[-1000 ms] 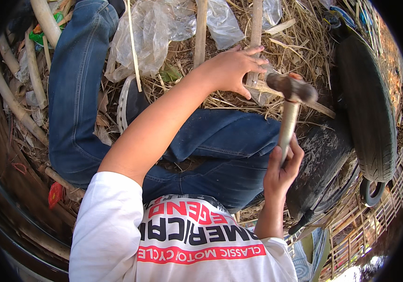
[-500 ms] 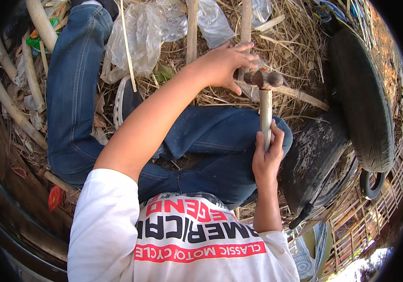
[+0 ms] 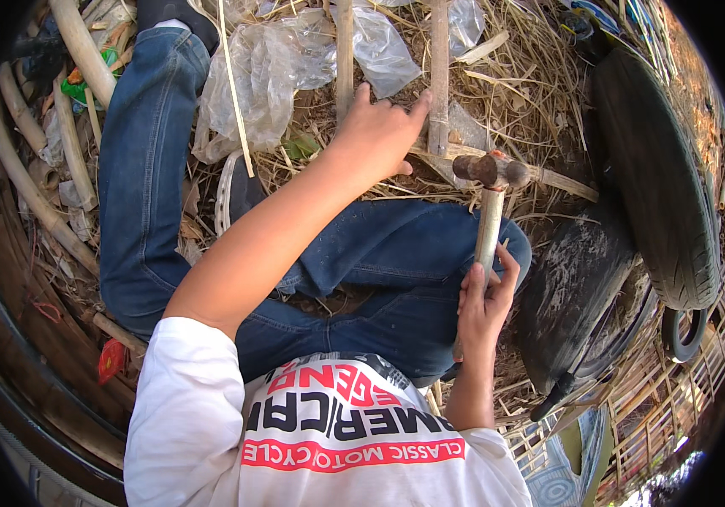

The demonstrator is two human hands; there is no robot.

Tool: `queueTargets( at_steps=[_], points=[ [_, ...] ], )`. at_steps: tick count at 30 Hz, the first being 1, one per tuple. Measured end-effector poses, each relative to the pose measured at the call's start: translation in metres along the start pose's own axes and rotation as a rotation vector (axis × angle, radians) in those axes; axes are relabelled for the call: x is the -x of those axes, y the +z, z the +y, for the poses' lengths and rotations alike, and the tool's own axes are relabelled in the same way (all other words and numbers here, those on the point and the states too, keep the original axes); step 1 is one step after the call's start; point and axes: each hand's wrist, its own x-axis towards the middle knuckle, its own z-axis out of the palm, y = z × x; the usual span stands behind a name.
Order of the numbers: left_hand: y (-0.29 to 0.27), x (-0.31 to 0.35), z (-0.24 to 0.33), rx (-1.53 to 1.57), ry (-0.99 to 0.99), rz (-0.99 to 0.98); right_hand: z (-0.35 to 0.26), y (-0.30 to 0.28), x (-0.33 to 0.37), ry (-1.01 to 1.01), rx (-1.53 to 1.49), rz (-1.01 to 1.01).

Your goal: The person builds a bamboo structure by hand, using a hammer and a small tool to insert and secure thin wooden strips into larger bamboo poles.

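My right hand [image 3: 486, 302] is wrapped round the pale wooden handle of a hammer [image 3: 488, 221], which stands up beside my bent knee. Its rusty brown head points away from me. My left hand [image 3: 382, 127] reaches forward with fingers apart and holds nothing. It hovers between two wooden sticks, one on the left [image 3: 344, 59] and one on the right [image 3: 438, 80], with a fingertip close to the right stick. That stick's lower end meets a wooden strip [image 3: 561, 181] lying across the straw, just beyond the hammer head.
Crumpled clear plastic sheeting [image 3: 252, 89] lies ahead on the straw-strewn ground. A black tyre [image 3: 654, 169] and a scuffed black piece [image 3: 569, 291] are to my right, above split-bamboo latticework [image 3: 675, 414]. Curved bamboo poles [image 3: 33, 186] line the left side.
My left hand has drawn back left, away from the right stick and the hammer head. The hammer has dropped slightly nearer to me and tilted a little to the right.
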Motion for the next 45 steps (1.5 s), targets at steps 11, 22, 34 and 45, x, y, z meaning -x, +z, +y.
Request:
queueTargets(
  at_steps=[11,22,34,45],
  points=[
    [0.016,0.004,-0.029,-0.168,0.073,0.079,0.011,-0.001,-0.008,-0.045,-0.053,0.006],
    [0.026,0.000,-0.037,-0.277,0.174,0.105,-0.029,0.021,-0.015,-0.253,0.227,-0.001],
    [0.027,-0.002,-0.039,-0.179,0.141,0.068,-0.044,0.026,-0.009,-0.393,0.282,0.033],
    [0.021,-0.002,-0.034,-0.146,0.095,-0.038,-0.036,0.027,-0.010,-0.519,0.328,0.018]
  ],
)
